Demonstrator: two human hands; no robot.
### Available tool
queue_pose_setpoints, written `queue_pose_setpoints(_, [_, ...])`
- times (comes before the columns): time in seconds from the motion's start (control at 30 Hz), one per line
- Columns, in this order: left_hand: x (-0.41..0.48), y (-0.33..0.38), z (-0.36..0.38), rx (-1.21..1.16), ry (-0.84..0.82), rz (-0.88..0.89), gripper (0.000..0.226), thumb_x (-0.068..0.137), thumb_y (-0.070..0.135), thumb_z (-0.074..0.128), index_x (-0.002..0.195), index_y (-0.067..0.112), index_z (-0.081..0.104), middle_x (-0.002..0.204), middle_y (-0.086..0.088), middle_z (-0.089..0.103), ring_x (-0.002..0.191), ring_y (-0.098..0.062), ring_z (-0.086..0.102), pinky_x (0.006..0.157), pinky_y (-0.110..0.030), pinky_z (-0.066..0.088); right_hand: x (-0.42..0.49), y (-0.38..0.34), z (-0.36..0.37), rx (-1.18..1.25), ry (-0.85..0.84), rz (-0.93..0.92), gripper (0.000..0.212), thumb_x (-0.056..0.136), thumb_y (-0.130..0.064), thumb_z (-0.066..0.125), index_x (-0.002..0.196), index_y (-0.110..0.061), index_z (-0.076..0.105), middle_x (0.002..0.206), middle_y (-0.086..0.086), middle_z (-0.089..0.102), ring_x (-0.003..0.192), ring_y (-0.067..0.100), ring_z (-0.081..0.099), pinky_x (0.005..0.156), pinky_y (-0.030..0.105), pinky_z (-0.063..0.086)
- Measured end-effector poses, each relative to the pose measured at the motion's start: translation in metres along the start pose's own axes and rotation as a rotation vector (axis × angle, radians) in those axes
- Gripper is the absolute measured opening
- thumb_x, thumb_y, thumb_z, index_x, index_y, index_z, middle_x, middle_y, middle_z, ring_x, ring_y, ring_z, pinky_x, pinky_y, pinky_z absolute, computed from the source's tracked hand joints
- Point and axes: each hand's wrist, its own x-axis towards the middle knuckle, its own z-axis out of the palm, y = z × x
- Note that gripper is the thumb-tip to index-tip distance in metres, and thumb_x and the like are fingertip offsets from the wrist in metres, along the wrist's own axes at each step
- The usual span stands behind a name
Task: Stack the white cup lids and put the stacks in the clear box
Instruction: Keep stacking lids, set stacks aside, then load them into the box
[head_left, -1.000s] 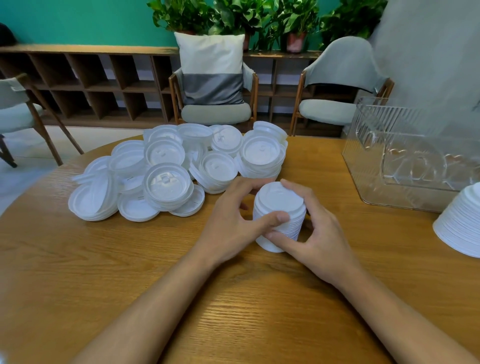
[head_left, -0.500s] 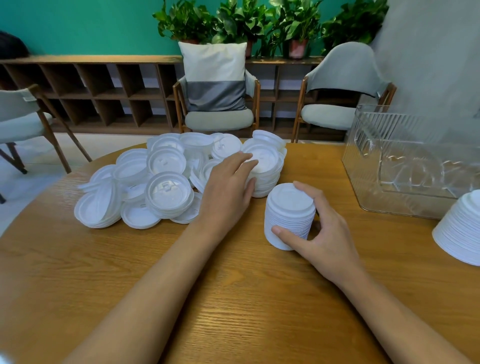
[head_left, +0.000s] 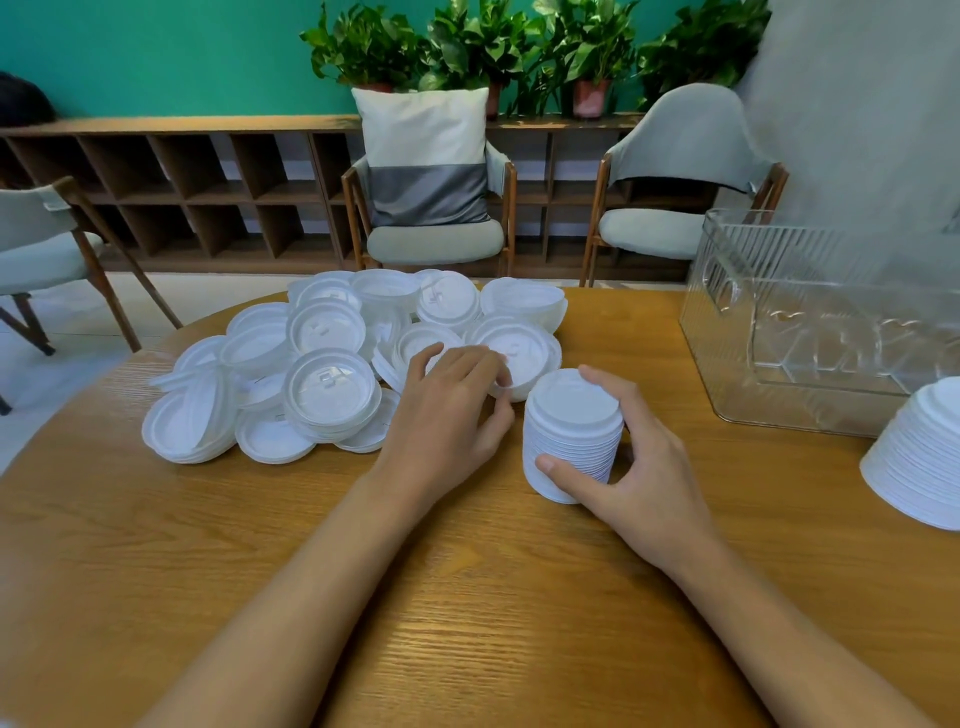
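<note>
Lid stack (head_left: 571, 426) in right hand (head_left: 644, 467); left hand (head_left: 447, 415) pinches half-hidden lid (head_left: 524, 358).

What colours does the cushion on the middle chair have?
The square fabric cushion is white above and dark grey below, seen in the head view.

The clear box (head_left: 810, 332) stands upright on the surface, ribbed and open-topped. Left of the box and near it, a tall stack (head_left: 571, 431) of white lids stands upright with my right hand (head_left: 644, 467) gripping its side. Farther left of the box lies the pile of loose lids (head_left: 332, 384), some nested, some tilted; my left hand (head_left: 447, 421) pinches the rim of the nearest lid (head_left: 519, 353). Just in front of the box leans a second stack (head_left: 919, 457), partly out of view.
</note>
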Motion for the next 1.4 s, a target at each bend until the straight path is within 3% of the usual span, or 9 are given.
queue_pose_setpoints(0.17, [-0.013, 0.003, -0.014, -0.035, -0.043, -0.010, 0.020, 0.099, 0.029, 0.055, 0.109, 0.015, 0.065, 0.098, 0.008, 0.070, 0.095, -0.012, 0.065, 0.114, -0.039, 0.039, -0.002, -0.002, -0.001, -0.002, -0.012, 0.005, 0.082, 0.075, -0.048, 0.088, 0.144, -0.048, 0.045, 0.136, -0.039, 0.048, 0.127, -0.020, 0.042, 0.094, -0.001, 0.035])
queue_pose_setpoints(0.33, [-0.014, 0.004, -0.023, -0.309, -0.032, -0.214, 0.009, 0.097, 0.022, 0.070, 0.105, 0.019, 0.067, 0.097, 0.012, 0.070, 0.094, -0.010, 0.065, 0.085, -0.027, 0.049, -0.002, -0.007, 0.000, 0.040, 0.017, 0.007, 0.074, 0.076, -0.059, 0.079, 0.142, -0.045, 0.048, 0.134, -0.037, 0.051, 0.127, -0.016, 0.046, 0.093, 0.000, 0.038])
queue_pose_setpoints(0.47, [-0.010, 0.004, -0.027, -0.475, 0.009, -0.307, 0.004, 0.098, 0.019, 0.070, 0.102, 0.019, 0.068, 0.096, 0.015, 0.072, 0.098, -0.009, 0.068, 0.087, -0.024, 0.054, -0.001, -0.008, 0.000, 0.055, 0.023, 0.004, 0.066, 0.079, -0.059, 0.076, 0.137, -0.049, 0.047, 0.129, -0.044, 0.050, 0.125, -0.017, 0.047, 0.092, 0.001, 0.038])
queue_pose_setpoints(0.57, [-0.009, 0.007, -0.030, -0.549, 0.023, -0.355, 0.013, 0.098, 0.019, 0.072, 0.110, 0.022, 0.075, 0.100, 0.016, 0.075, 0.101, -0.005, 0.069, 0.087, -0.022, 0.055, -0.002, -0.008, 0.000, 0.054, 0.029, 0.005, 0.067, 0.082, -0.061, 0.080, 0.140, -0.044, 0.050, 0.133, -0.036, 0.054, 0.126, -0.013, 0.049, 0.094, 0.003, 0.039])
queue_pose_setpoints(0.73, [-0.008, 0.008, -0.034, -0.580, -0.001, -0.381, 0.025, 0.093, 0.020, 0.080, 0.114, 0.032, 0.077, 0.092, 0.014, 0.074, 0.093, -0.009, 0.068, 0.083, -0.021, 0.054, -0.001, -0.008, 0.000, 0.059, 0.018, 0.007, 0.068, 0.080, -0.058, 0.077, 0.140, -0.043, 0.050, 0.133, -0.033, 0.055, 0.127, -0.013, 0.049, 0.093, 0.002, 0.039])
queue_pose_setpoints(0.9, [-0.006, 0.010, -0.038, -0.547, -0.030, -0.365, 0.028, 0.089, 0.016, 0.083, 0.114, 0.028, 0.080, 0.091, 0.016, 0.074, 0.094, -0.001, 0.066, 0.084, -0.014, 0.049, -0.002, -0.009, -0.001, 0.066, 0.013, 0.012, 0.068, 0.082, -0.059, 0.081, 0.140, -0.041, 0.051, 0.134, -0.032, 0.055, 0.127, -0.014, 0.048, 0.094, 0.002, 0.038])
queue_pose_setpoints(1.0, [-0.006, 0.008, -0.038, -0.521, -0.040, -0.342, 0.027, 0.084, 0.015, 0.087, 0.108, 0.026, 0.082, 0.088, 0.014, 0.072, 0.092, -0.007, 0.066, 0.081, -0.012, 0.045, -0.002, -0.009, -0.002, 0.074, 0.009, 0.012, 0.070, 0.079, -0.058, 0.077, 0.141, -0.038, 0.052, 0.134, -0.029, 0.056, 0.127, -0.013, 0.049, 0.095, 0.003, 0.039])
queue_pose_setpoints(1.23, [-0.005, 0.008, -0.038, -0.577, 0.029, -0.393, 0.017, 0.083, 0.021, 0.087, 0.099, 0.024, 0.081, 0.091, 0.011, 0.075, 0.089, -0.010, 0.067, 0.078, -0.016, 0.049, -0.002, -0.009, -0.002, 0.070, -0.001, 0.020, 0.071, 0.079, -0.059, 0.076, 0.142, -0.038, 0.052, 0.135, -0.028, 0.056, 0.127, -0.012, 0.049, 0.095, 0.003, 0.039])
queue_pose_setpoints(1.4, [-0.002, 0.010, -0.041, -0.714, 0.147, -0.526, 0.018, 0.094, 0.028, 0.078, 0.112, 0.029, 0.078, 0.105, 0.012, 0.077, 0.101, -0.010, 0.072, 0.089, -0.037, 0.061, -0.003, -0.007, -0.001, 0.078, 0.004, 0.014, 0.066, 0.084, -0.059, 0.078, 0.142, -0.038, 0.052, 0.134, -0.031, 0.055, 0.129, -0.010, 0.049, 0.095, 0.004, 0.039])
